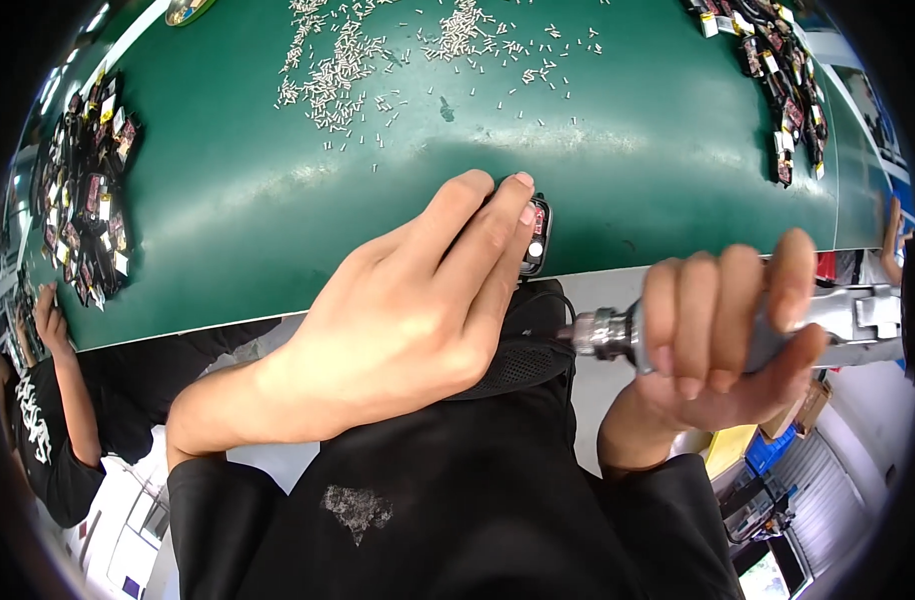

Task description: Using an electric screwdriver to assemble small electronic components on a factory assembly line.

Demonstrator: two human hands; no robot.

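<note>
While gripped, driver (pixel 678 335) horizontal, tip left.

a green table (pixel 228 200) fills the upper part of the view. small silver screws (pixel 348 70) lie scattered over its far middle. a heap of dark small parts (pixel 83 190) sits at the table's left end, and another heap of dark parts (pixel 778 80) at its far right corner. a second person's arm (pixel 68 380) reaches up just below the table's left edge.
</note>
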